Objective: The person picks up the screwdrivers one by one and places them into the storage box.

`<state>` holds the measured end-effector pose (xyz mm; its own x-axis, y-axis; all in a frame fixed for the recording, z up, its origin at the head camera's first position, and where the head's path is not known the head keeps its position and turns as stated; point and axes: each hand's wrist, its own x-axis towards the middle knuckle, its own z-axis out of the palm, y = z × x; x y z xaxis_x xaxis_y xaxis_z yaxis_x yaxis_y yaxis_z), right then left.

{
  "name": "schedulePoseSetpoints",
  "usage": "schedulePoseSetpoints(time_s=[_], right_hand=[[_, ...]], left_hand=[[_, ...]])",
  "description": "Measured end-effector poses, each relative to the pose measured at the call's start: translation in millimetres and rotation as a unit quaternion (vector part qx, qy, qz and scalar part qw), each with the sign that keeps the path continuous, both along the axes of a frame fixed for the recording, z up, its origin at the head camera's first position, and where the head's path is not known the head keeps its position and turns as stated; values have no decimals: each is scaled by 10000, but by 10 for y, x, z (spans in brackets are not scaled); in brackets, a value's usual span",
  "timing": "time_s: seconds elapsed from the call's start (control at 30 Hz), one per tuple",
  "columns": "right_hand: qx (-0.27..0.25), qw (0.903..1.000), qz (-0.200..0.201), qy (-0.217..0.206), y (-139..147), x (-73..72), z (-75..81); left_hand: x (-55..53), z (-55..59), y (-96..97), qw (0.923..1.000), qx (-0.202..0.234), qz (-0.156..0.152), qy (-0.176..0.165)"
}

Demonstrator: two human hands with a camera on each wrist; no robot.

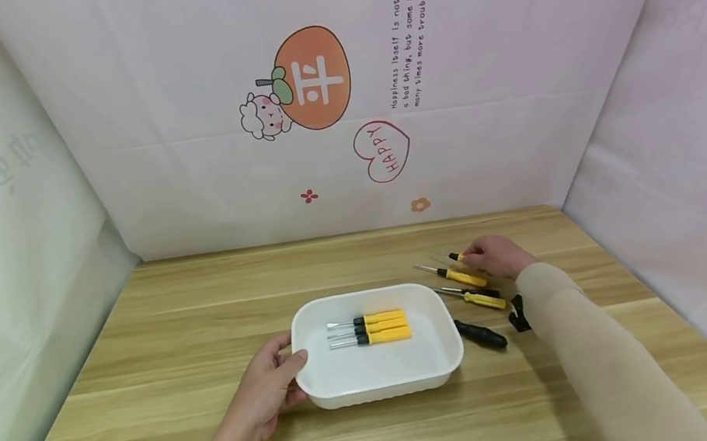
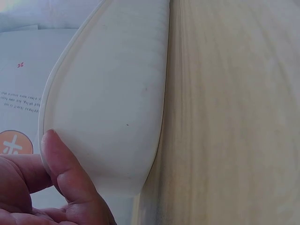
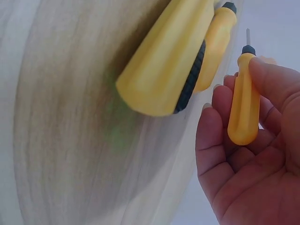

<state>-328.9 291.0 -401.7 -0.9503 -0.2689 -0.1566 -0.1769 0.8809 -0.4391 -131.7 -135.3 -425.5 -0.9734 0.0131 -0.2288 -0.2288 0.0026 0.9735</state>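
My left hand (image 1: 266, 390) grips the left rim of a white plastic tray (image 1: 380, 373), thumb over the edge. Inside the tray several small screwdrivers (image 1: 388, 336) with yellow handles lie side by side, tips to the left. At the back right, my right hand (image 1: 500, 256) pinches another yellow-handled screwdriver (image 3: 243, 110) between thumb and fingers; in the right wrist view its short shaft points up, away from the palm. Just in front of that hand lies a yellow screwdriver (image 1: 466, 278), with a larger yellow one (image 1: 484, 300) nearer to me.
A black-handled screwdriver (image 1: 482, 334) lies against the tray's right side. Another dark handle (image 1: 488, 292) shows behind the larger yellow screwdriver. The wooden table (image 1: 196, 295) ends at a white printed sheet (image 1: 215, 197) at the back, and white sheets hang at both sides.
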Motion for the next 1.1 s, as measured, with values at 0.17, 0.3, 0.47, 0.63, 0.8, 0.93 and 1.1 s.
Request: schedulePoseSetpoints(time_s=[0.17,0.3,0.47,0.63,0.8,0.93,1.1], right_hand=[[-435,9988,-68,-218,11,4,-6],[-919,9947,-213,-406,9,42,13],[-1354,9881,-392,-619,11,76,19],[-1775,9795,-410,-857,-4,119,47],[-2086,9717,-414,-1029,12,122,45],[-2238,9676,-412,-1093,28,115,44],[-2489,9599,-464,-1202,9,123,68]], left_hand=[[-5,-3,1,10000,15,-8,5],[-3,-6,-1,10000,19,-7,10],[-6,-6,0,10000,18,12,-11],[-6,-5,-3,10000,22,-2,-4],[-2,3,-1,10000,30,-6,0],[-1,5,1,10000,38,-6,-6],[0,3,1,10000,38,-1,4]])
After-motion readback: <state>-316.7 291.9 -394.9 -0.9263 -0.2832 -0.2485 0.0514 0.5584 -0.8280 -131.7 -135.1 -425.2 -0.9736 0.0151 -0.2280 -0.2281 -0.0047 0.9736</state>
